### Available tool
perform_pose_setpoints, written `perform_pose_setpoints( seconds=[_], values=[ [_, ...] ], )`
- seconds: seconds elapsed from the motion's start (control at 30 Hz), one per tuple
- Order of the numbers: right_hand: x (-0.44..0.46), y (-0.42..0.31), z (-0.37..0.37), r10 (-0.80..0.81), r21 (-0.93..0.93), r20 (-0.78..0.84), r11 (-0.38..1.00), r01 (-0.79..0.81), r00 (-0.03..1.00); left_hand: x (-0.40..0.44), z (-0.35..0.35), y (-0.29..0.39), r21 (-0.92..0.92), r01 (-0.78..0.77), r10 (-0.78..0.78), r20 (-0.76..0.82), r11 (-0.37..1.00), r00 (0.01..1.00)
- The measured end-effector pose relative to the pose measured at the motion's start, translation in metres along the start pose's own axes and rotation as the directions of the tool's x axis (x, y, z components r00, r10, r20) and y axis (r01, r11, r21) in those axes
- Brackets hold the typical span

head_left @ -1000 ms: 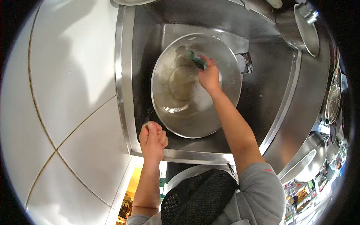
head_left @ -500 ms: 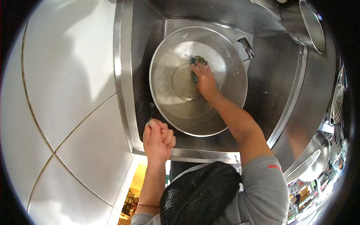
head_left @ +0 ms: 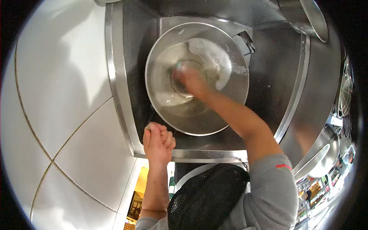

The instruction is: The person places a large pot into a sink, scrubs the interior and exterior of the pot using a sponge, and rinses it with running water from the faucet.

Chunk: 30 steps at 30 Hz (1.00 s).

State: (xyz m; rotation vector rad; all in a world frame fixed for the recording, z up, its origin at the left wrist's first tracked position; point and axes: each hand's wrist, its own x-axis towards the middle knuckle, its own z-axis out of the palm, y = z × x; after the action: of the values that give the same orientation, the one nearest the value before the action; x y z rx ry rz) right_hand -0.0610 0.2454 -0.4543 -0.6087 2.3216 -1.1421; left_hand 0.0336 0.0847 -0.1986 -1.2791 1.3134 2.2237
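Head cam view, taking 12 o'clock as the top of the frame. So I've got a big round metal pan [head_left: 199, 122] sitting in a metal sink [head_left: 209, 155], pretty much at the middle of things and a bit toward 12. My right grip [head_left: 188, 78] is down inside it, near the centre of the pan's floor, but it's so blurred I honestly can't tell if it's spread, pressed together or pinching something. Arm comes in from 5 o'clock, grey sleeve [head_left: 268, 188] with red lettering on it.

My left grip [head_left: 158, 142] is balled up tight, thumb pressed over the curled fingers, just outside the pan's rim at 7 o'clock. Whatever's inside that fist is hidden.

White suds [head_left: 222, 63] curve along the pan's inside from about 12 round to 4 o'clock, and there's a wet shine at 8. Just past the rim at 2 o'clock is a silver and dark metal piece [head_left: 246, 42], can't tell if it's attached.

White tiles [head_left: 92, 130] fill the 9 o'clock side, a tilted metal pot [head_left: 301, 17] sits up at 1 to 2, and a wire strainer [head_left: 345, 94] is way out at 3.
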Motion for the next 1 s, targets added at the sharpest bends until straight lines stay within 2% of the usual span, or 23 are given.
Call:
perform_pose_setpoints(
  seconds=[0.03,0.1,0.13,0.17,0.23,0.3,0.33,0.37,0.4,0.43,0.5,0.53,0.57,0.6,0.63,0.7,0.73,0.77,0.8,0.9,0.93,0.97,1.0],
  values=[
    [0.017,0.005,-0.001,0.266,0.277,0.008,0.926,-0.258,0.964,0.001,0.001,-0.002,-0.002,0.003,-0.003,-0.020,1.000,1.000],
    [0.019,-0.001,0.007,-0.059,-0.252,-0.532,0.964,-0.091,0.845,-0.001,0.005,-0.001,0.007,0.014,-0.014,-0.036,1.000,0.999],
    [0.009,-0.029,0.000,0.066,-0.318,-0.213,0.939,-0.133,0.975,-0.003,0.009,0.003,-0.006,0.014,-0.014,-0.012,1.000,1.000],
    [0.014,-0.019,0.001,0.062,-0.317,-0.219,0.939,-0.131,0.974,-0.002,0.012,0.005,-0.021,0.011,-0.011,0.009,1.000,1.000],
    [0.022,-0.002,0.004,0.017,-0.159,0.022,0.987,-0.013,1.000,-0.003,0.009,-0.002,-0.013,0.001,-0.001,0.034,1.000,0.999],
    [0.039,0.000,-0.025,0.341,0.452,0.077,0.826,-0.337,0.937,-0.004,0.008,-0.002,-0.021,-0.031,0.032,0.074,0.999,0.997],
    [0.041,0.003,-0.007,0.212,0.199,-0.275,0.967,-0.160,0.938,-0.004,0.010,-0.001,-0.008,-0.024,0.024,0.038,1.000,0.999],
    [0.036,0.004,0.014,-0.004,-0.110,-0.550,0.992,-0.068,0.835,-0.006,0.011,0.000,0.014,0.001,-0.001,0.002,1.000,1.000],
    [0.029,-0.007,0.027,-0.078,-0.388,-0.246,0.921,-0.025,0.966,-0.005,0.015,0.002,0.015,0.004,-0.004,0.010,1.000,1.000],
    [0.028,-0.015,0.010,-0.074,-0.387,-0.246,0.921,-0.028,0.966,-0.007,0.019,0.005,-0.014,0.006,-0.006,0.016,1.000,1.000],
    [0.017,-0.035,-0.023,0.007,-0.197,0.029,0.980,-0.002,1.000,-0.017,0.014,0.002,-0.033,0.025,-0.025,0.000,0.999,1.000],
    [0.032,-0.025,-0.027,0.226,0.127,0.063,0.964,-0.232,0.972,-0.016,0.009,-0.004,-0.022,0.017,-0.017,-0.014,1.000,1.000],
    [0.046,-0.016,-0.032,0.433,0.428,0.095,0.795,-0.429,0.896,-0.009,0.010,-0.007,-0.023,-0.010,0.009,-0.020,1.000,1.000],
    [0.049,-0.018,-0.025,0.267,0.197,-0.222,0.954,-0.225,0.938,-0.006,0.009,-0.005,0.017,-0.010,0.010,-0.015,1.000,1.000],
    [0.043,-0.023,-0.014,0.033,-0.089,-0.465,0.992,-0.084,0.885,-0.009,0.007,-0.003,0.026,0.002,-0.001,-0.015,1.000,1.000],
    [0.035,-0.043,-0.027,-0.019,-0.287,-0.210,0.957,-0.043,0.978,-0.004,0.011,0.000,-0.001,0.010,-0.010,-0.035,1.000,0.999],
    [0.034,-0.041,-0.026,0.195,0.127,-0.204,0.977,-0.171,0.959,-0.009,0.006,-0.003,0.005,0.027,-0.027,-0.049,1.000,0.998],
    [0.042,-0.034,-0.029,0.382,0.509,-0.125,0.817,-0.271,0.916,-0.010,0.004,-0.007,0.017,0.016,-0.015,-0.038,1.000,0.999],
    [0.063,0.009,-0.007,0.161,0.009,-0.480,0.984,-0.179,0.862,-0.005,0.005,-0.009,0.017,-0.017,0.017,-0.017,1.000,1.000],
    [0.059,0.007,0.018,-0.071,-0.167,-0.441,0.986,-0.004,0.894,-0.004,0.005,-0.009,-0.019,-0.006,0.006,0.010,1.000,1.000],
    [0.053,-0.033,0.004,0.109,-0.275,-0.149,0.950,-0.147,0.983,-0.002,0.007,-0.008,-0.020,-0.006,0.006,0.022,1.000,1.000],
    [0.050,-0.031,-0.005,0.116,-0.279,-0.151,0.948,-0.155,0.982,-0.003,0.008,-0.009,-0.030,-0.016,0.016,0.028,0.999,0.999],
    [0.041,-0.024,-0.011,0.163,-0.106,-0.145,0.978,-0.179,0.976,-0.008,0.007,-0.009,-0.037,-0.017,0.018,0.029,0.999,0.999]
  ],
)
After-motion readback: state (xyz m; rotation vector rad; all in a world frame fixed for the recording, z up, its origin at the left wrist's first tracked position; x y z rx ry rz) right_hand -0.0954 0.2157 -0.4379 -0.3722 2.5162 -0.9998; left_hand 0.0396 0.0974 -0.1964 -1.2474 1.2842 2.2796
